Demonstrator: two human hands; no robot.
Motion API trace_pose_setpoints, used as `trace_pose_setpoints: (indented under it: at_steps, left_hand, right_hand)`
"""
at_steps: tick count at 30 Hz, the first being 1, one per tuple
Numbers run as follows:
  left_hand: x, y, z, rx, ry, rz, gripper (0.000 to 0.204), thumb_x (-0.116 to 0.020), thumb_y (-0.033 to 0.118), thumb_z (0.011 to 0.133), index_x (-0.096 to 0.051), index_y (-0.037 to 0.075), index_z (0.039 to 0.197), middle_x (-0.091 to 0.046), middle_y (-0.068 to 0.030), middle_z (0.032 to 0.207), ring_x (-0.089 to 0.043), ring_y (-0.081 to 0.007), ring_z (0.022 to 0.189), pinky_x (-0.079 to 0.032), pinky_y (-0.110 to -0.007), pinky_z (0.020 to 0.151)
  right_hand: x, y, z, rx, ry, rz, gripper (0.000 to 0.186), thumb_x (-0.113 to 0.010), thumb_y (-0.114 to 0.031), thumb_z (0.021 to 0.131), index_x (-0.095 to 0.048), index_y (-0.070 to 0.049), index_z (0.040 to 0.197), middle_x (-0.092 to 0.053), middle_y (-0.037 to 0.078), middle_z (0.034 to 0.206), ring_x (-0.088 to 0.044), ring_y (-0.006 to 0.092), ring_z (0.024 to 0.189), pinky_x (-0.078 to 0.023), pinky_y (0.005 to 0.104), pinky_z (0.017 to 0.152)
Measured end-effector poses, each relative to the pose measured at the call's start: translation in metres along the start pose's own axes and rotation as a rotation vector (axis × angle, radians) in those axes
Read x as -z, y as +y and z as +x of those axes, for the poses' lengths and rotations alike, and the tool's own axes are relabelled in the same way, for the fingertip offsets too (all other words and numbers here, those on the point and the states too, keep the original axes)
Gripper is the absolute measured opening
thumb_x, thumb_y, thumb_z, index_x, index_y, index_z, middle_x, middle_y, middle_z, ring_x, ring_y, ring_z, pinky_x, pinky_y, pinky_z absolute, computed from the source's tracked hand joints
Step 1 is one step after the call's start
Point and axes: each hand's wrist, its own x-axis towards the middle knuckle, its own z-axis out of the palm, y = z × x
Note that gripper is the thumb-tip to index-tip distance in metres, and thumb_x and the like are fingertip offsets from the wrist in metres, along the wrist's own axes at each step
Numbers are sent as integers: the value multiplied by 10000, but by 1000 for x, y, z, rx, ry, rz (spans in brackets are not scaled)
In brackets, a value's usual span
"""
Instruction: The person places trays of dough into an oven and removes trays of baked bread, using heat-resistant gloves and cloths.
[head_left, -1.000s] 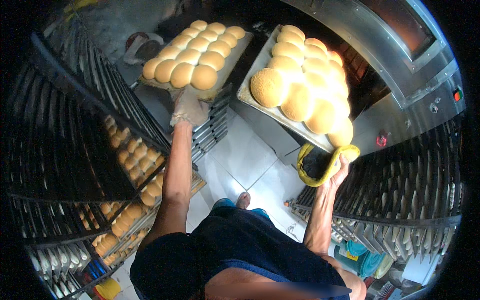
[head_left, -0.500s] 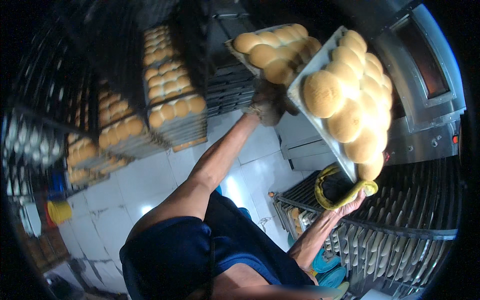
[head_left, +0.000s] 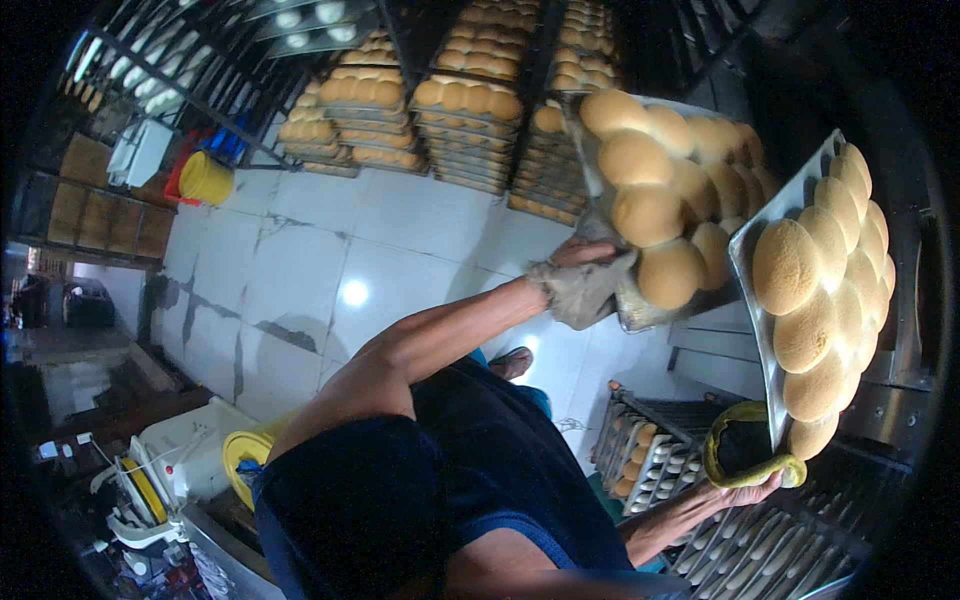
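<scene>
My left hand (head_left: 588, 252) is closed on a baking tray (head_left: 632, 316) through a grey cloth (head_left: 580, 292). Golden round buns (head_left: 645, 215) cover that tray in packed rows. On the right, my right hand (head_left: 748, 490) grips the lower end of a second baking tray (head_left: 750, 265), with a yellow-edged dark cloth pad (head_left: 716, 470) between. This tray leans steeply and also bears golden buns (head_left: 808, 335). The two trays are side by side in the air. The fingertips of both hands are partly hidden by cloth and trays.
Tall racks with trays of golden buns (head_left: 468, 98) line the far side. At lower right stands a rack of pale dough pieces (head_left: 755, 545). A metal oven front (head_left: 895, 415) is at the right edge. A yellow bucket (head_left: 205, 180) sits far left on the tiled floor (head_left: 400, 225).
My view has turned left, so racks, floor and bucket sit further right in the picture. The left tray has come out from behind the other and shows more. Both hands keep their trays.
</scene>
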Motion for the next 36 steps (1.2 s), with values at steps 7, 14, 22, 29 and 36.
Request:
trace_pose_setpoints:
  at_steps: [7, 14, 22, 29, 36]
  left_hand:
    - [125, 41, -254, 284, 247, -59, 589, -575, 310, 784, -432, 13, 1272, -554, -122, 1194, -516, -233, 1126, -399, -372, 965]
    - [226, 129, -463, 364, 569, 1088, 347, -561, 174, 872, -546, 22, 1184, -617, -132, 1108, -601, -242, 1012, -472, -388, 904]
    - [303, 248, -586, 630, 800, 1798, 409, -574, 171, 714, -579, -10, 1080, -607, -218, 1010, -572, -378, 977, -444, -429, 910]
    - [442, 279, -680, 227, 856, 2380, 423, -639, 287, 825, -548, -85, 1004, -648, -198, 904, -666, -315, 793, -567, -375, 713]
    - [614, 290, -735, 175, 907, 2704, 347, -611, 234, 838, -575, -81, 980, -632, -186, 893, -652, -318, 704, -572, -387, 649]
  right_hand:
    - [-15, 53, -141, -105, -7, -55, 449, -641, -245, 763, -588, -32, 1155, -622, 187, 1118, -606, 316, 1000, -486, 495, 906]
    - [-51, 129, -262, -424, -184, -32, 449, -635, -247, 775, -572, -40, 1169, -625, 165, 1099, -613, 294, 969, -501, 454, 897]
    - [-122, 282, -395, -525, -266, -323, 562, -657, -221, 727, -462, -50, 1226, -577, 155, 1053, -600, 282, 935, -547, 393, 841]
    - [-180, 458, -531, -849, -283, -282, 405, -628, -192, 752, -530, -59, 1122, -604, 104, 1012, -590, 265, 941, -497, 390, 880]
    - [-235, 648, -703, -1040, -249, -318, 453, -627, -189, 748, -511, -76, 1171, -596, 110, 1074, -591, 285, 966, -498, 418, 890]
